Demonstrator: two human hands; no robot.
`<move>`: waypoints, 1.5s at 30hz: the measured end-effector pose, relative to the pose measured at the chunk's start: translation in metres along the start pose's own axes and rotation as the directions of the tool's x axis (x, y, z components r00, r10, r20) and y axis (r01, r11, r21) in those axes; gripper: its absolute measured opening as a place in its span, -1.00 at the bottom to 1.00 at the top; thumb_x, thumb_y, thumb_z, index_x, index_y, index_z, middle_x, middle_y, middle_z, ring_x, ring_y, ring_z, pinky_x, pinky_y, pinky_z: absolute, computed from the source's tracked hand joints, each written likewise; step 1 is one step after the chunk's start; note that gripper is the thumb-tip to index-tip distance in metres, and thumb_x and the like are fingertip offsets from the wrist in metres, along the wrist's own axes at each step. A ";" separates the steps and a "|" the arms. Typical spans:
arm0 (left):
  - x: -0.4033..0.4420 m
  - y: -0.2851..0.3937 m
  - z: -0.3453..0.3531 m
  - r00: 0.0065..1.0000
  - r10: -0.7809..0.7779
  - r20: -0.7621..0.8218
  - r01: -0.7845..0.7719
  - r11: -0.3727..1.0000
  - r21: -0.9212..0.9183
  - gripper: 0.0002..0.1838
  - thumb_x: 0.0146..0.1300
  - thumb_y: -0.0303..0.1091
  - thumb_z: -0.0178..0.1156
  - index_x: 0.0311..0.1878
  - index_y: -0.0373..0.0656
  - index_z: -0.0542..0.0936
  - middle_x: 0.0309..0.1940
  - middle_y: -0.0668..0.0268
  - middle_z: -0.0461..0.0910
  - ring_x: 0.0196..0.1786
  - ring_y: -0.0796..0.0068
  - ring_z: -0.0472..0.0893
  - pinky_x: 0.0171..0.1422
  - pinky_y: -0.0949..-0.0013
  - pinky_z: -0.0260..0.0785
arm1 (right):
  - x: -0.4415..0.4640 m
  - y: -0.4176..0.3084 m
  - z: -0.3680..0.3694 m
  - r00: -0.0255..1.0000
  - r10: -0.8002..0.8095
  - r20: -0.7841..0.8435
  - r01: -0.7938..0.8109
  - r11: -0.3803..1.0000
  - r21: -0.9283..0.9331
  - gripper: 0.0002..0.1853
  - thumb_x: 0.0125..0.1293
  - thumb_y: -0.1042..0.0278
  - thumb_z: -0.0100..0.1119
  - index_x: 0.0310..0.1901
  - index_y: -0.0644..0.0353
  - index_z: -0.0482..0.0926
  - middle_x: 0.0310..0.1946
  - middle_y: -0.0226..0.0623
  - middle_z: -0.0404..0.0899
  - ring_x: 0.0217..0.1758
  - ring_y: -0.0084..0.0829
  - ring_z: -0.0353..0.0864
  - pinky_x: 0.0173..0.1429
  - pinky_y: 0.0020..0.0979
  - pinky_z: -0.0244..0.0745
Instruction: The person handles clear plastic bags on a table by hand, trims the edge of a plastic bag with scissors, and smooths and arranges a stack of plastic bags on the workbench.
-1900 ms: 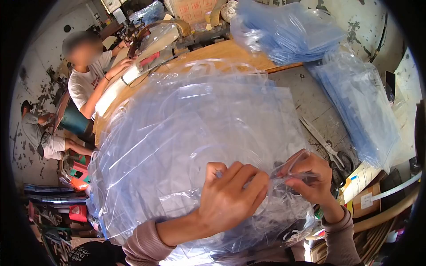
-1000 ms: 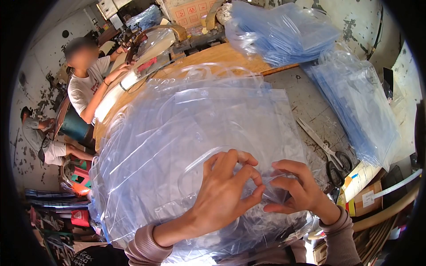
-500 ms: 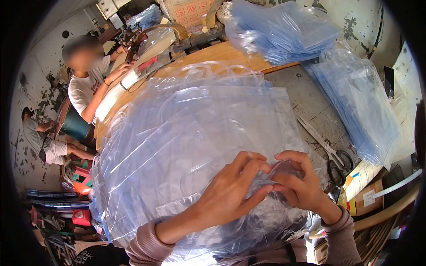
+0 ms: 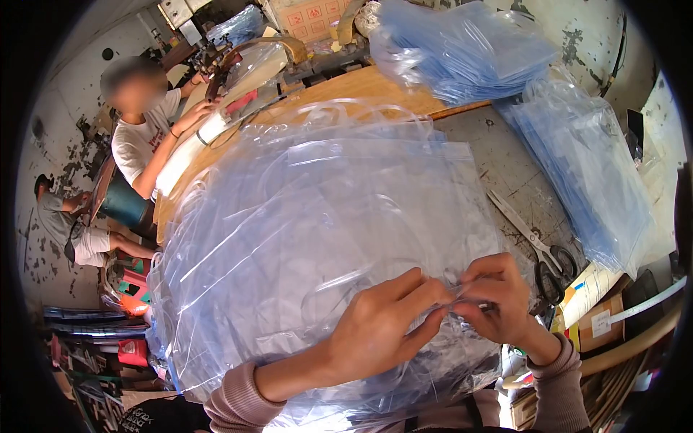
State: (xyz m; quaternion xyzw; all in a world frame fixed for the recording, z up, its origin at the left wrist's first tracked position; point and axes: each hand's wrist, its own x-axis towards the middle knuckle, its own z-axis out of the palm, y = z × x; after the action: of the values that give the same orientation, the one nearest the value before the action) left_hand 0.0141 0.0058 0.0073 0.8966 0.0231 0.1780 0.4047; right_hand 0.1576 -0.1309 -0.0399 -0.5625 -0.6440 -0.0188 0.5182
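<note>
A wide pile of clear plastic bags (image 4: 375, 209) with looped strip handles spreads in front of me. At its near right side, my left hand (image 4: 390, 325) pinches a bit of clear plastic bag (image 4: 453, 294) between thumb and fingers. My right hand (image 4: 498, 299) grips the same piece with curled fingers, and the fingertips of both hands nearly meet. Which part of the bag they hold is too small and see-through to tell. Scissors (image 4: 538, 245) with black handles lie slightly open on the table, beyond my right hand.
Stacks of bluish clear plastic bags (image 4: 462, 54) lie at the back, with another stack (image 4: 585, 166) at the right. A cardboard box (image 4: 599, 325) stands at the lower right. One person (image 4: 141, 130) works at a machine on the left; another person (image 4: 65, 224) sits behind.
Both hands have moved slightly down and to the right. The fingers have drawn closer together on the plastic, and the right hand's fingers have curled tighter.
</note>
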 end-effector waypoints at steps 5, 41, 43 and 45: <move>-0.001 -0.004 0.002 0.995 0.093 -0.041 -0.089 0.992 0.095 -0.63 0.03 -0.57 0.28 -0.03 -0.19 0.53 -0.41 0.26 0.56 -0.48 0.38 0.60 -0.48 0.43 0.40 | 0.008 -0.007 -0.009 0.889 0.440 0.126 -0.457 0.834 0.309 -0.82 0.13 0.45 0.33 -0.30 0.28 0.52 -0.37 -0.20 0.59 -0.52 -0.55 0.51 -0.39 -0.57 0.44; -0.068 -0.041 -0.075 0.950 -0.309 0.048 0.191 0.695 0.693 -0.18 0.17 0.37 -0.12 0.39 0.05 0.19 0.45 -0.03 -0.17 0.48 -0.10 -0.17 0.39 -0.32 -0.36 | 0.028 0.000 0.010 0.798 0.291 0.528 0.073 0.822 -0.564 -0.26 0.32 -0.12 -0.12 0.30 0.37 0.15 0.37 -0.04 0.10 0.48 -0.15 0.00 0.46 -0.05 -0.17; -0.073 -0.043 -0.076 0.923 -0.380 0.063 0.207 0.627 0.751 -0.13 0.14 0.45 -0.17 0.42 0.11 0.16 0.46 -0.02 -0.23 0.50 -0.08 -0.25 0.37 -0.36 -0.43 | 0.028 -0.001 0.010 0.788 0.307 0.534 0.067 0.820 -0.569 -0.22 0.29 -0.17 -0.09 0.32 0.36 0.14 0.37 -0.04 0.09 0.48 -0.16 -0.01 0.46 -0.05 -0.19; -0.074 -0.046 -0.077 0.905 -0.425 0.028 0.272 0.628 0.729 -0.14 0.12 0.45 -0.16 0.42 0.19 0.14 0.47 -0.02 -0.25 0.49 -0.11 -0.25 0.37 -0.37 -0.45 | 0.030 -0.003 0.009 0.783 0.322 0.532 0.043 0.826 -0.562 -0.19 0.27 -0.21 -0.07 0.32 0.34 0.13 0.38 -0.05 0.09 0.48 -0.16 -0.02 0.46 -0.05 -0.20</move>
State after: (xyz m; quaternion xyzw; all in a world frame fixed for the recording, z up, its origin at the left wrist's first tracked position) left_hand -0.0768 0.0782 -0.0016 0.9730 0.2235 -0.0168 0.0544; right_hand 0.1546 -0.1052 -0.0218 -0.7098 -0.6967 0.0200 0.1019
